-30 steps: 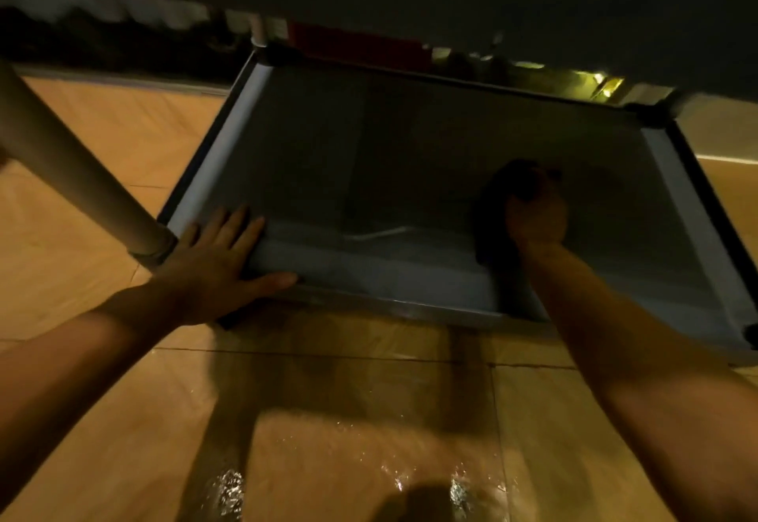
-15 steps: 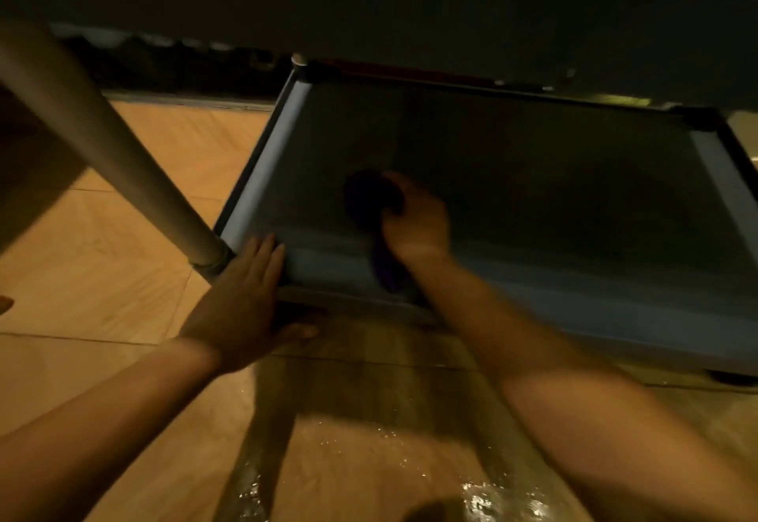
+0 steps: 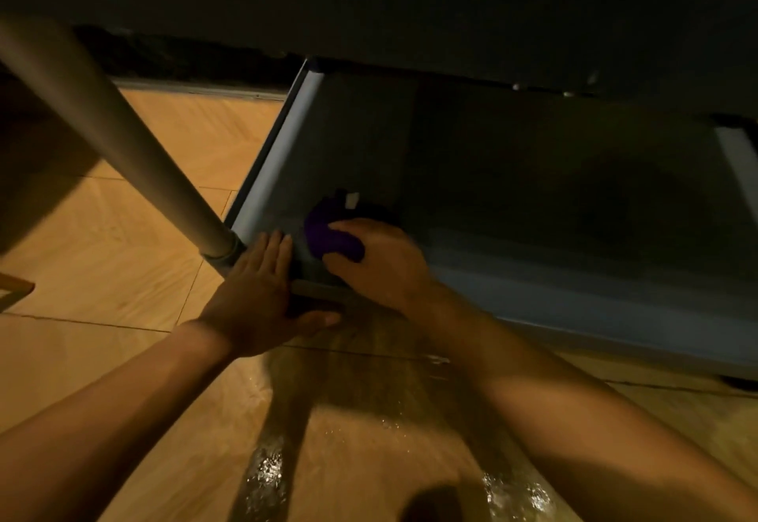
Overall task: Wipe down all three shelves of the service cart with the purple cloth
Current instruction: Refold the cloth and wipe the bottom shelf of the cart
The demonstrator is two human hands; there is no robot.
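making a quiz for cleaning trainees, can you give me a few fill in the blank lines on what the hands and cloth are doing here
1. The right hand grips a cloth whose colour is ____.
2. The cloth lies near the shelf's ____ front corner.
3. The left hand rests flat on the shelf rim beside the cart's ____.

Missing words: purple; left; leg

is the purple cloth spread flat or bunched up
Bunched up. The purple cloth sits as a rounded wad under the right hand, whose fingers curl round it in the bottom shelf's near left corner.
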